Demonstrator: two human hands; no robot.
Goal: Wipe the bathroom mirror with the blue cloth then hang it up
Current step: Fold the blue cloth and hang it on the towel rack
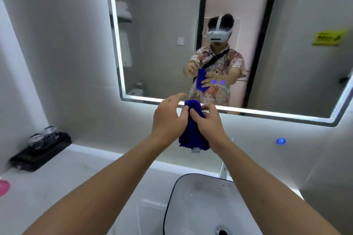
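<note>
The blue cloth (193, 135) hangs bunched between my two hands, in front of the wall just below the mirror's lit lower edge. My right hand (207, 124) grips its upper part with curled fingers. My left hand (169, 116) touches the cloth with thumb and palm, its forefinger stretched out toward the mirror. The bathroom mirror (162, 24) with its glowing border fills the wall ahead and reflects a person holding the cloth.
A white basin (200, 206) with a dark rim and a drain lies below my arms. A black tray (41, 152) with two glasses stands on the counter at the left. A blue lit button (281, 141) glows on the wall at the right.
</note>
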